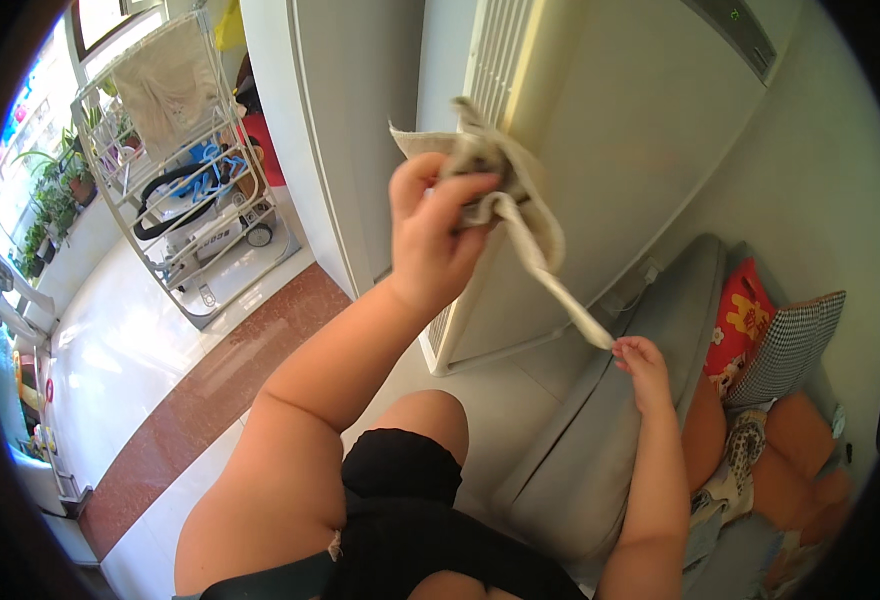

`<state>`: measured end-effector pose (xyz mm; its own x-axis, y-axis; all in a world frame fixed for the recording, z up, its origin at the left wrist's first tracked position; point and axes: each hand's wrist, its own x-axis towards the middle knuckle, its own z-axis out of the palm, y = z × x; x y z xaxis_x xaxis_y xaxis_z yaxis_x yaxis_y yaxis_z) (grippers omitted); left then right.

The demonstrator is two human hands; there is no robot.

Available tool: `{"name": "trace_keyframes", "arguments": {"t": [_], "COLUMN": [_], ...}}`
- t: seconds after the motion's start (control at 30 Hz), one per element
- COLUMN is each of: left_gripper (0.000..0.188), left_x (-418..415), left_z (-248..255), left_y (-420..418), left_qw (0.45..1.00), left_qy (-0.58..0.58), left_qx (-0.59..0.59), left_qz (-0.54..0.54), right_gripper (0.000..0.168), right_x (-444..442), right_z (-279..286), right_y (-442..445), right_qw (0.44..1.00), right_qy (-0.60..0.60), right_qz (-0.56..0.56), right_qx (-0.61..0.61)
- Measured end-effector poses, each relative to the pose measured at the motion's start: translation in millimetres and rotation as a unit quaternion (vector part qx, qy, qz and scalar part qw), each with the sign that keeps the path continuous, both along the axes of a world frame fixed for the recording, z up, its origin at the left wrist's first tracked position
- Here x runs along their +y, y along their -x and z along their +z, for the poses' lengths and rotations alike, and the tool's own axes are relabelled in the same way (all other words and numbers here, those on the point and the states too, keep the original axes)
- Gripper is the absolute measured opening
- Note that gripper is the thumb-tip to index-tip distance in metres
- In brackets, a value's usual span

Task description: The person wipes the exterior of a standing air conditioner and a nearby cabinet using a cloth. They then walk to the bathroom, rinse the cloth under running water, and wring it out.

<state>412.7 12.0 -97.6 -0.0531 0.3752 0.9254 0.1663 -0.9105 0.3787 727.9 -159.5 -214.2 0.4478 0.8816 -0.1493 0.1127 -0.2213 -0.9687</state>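
My left hand is raised in front of an upright white appliance and grips a bunched beige-grey fabric item. Its upper edges stick out above my fingers, and the folds inside the grip are hidden. From the bunch a narrow cream strap or twisted strip runs down to the right, drawn fairly straight. At its lower end my right hand pinches the tip between thumb and fingers, above the grey sofa.
The tall white appliance with a side vent stands ahead. Left are a drying rack with a hanging garment, and potted plants. A red cushion and a houndstooth cushion lie right, beside another person's bare legs.
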Motion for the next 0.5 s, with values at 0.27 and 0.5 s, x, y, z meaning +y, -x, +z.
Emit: {"name": "trace_keyframes", "arguments": {"t": [0.27,0.5], "left_gripper": [0.029,0.023], "left_x": [4,-24], "left_z": [-118,-292], "left_y": [-21,6], "left_qw": [0.983,0.879], "left_qy": [-0.015,0.259], "left_qx": [0.150,0.384], "left_qz": [0.104,0.113], "right_gripper": [0.016,0.017], "right_x": [-5,3], "right_z": [3,1], "right_y": [0,3], "right_qw": [1.000,1.000], "right_qy": [0.005,0.004], "right_qz": [0.000,0.022], "right_qx": [0.003,0.010]}}
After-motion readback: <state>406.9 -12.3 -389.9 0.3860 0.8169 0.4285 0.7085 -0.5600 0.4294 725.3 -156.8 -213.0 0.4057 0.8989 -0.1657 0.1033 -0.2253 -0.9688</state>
